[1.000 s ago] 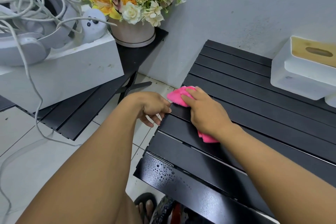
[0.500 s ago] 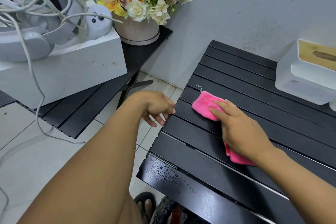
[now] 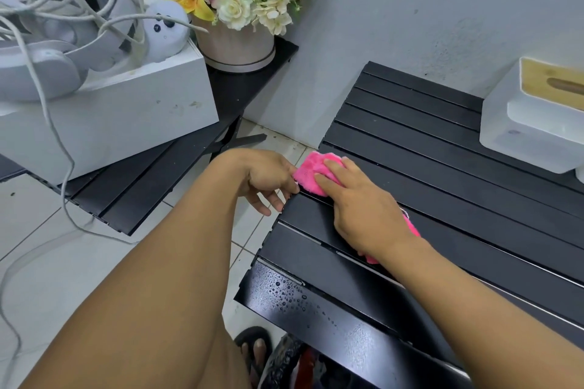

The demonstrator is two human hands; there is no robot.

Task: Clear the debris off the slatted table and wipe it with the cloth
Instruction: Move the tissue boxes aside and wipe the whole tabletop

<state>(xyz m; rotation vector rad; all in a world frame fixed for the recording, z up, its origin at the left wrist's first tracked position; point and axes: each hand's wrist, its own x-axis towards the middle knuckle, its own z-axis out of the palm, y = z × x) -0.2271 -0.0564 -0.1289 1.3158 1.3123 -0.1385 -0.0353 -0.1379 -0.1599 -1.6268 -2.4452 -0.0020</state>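
A black slatted table fills the right half of the view. My right hand presses flat on a pink cloth at the table's left edge; a bit of the cloth also shows behind my wrist. My left hand is cupped just off that left edge, fingers curled, touching the edge next to the cloth; I cannot see anything in its palm. Water droplets bead on the nearest slat.
A white tissue box with a wooden lid stands at the table's far right. To the left, a second black table holds a white box with a headset and cables, and a flower pot. Tiled floor lies between the tables.
My right hand swept the cloth right along the slats half a second ago and has now come back to the left edge beside my left hand, which stayed put.
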